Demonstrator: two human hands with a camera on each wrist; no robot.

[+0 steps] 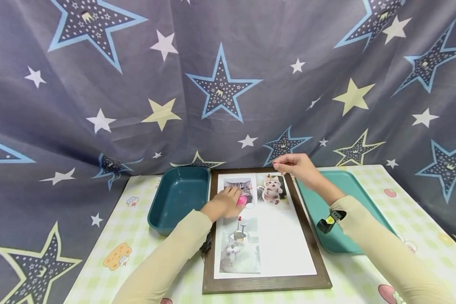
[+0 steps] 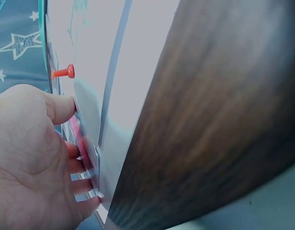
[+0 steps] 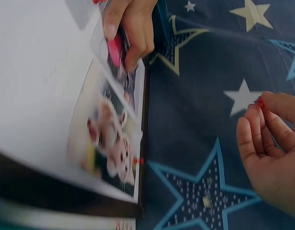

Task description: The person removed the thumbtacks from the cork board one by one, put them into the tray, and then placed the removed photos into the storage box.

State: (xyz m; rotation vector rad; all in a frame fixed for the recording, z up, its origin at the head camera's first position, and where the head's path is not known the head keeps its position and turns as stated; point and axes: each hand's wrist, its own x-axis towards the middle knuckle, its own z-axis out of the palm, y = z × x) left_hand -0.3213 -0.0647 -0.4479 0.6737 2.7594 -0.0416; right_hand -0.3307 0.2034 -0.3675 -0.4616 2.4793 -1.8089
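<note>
My left hand [image 1: 228, 203] presses a photo of a grey tabby cat [image 1: 244, 185] against the white board [image 1: 283, 245] at its upper left, covering much of the picture. In the left wrist view, the thumb and fingertips touch the photo. My right hand [image 1: 299, 168] is raised over the board's top right corner, pinching a red push pin [image 3: 260, 101] between thumb and finger. Below it is a kitten photo [image 1: 272, 191], with a red pin [image 1: 268, 175] at its top edge. Another red pin [image 1: 240, 218] stands at the top of a white cat photo [image 1: 233, 255].
A dark brown frame [image 1: 323, 280] surrounds the board. On its left stands a deep teal bin [image 1: 167, 211]; on its right lies a green tray [image 1: 338, 240], partly under my right forearm. A star-patterned curtain [image 1: 213, 139] hangs behind the checked tablecloth [image 1: 137, 228].
</note>
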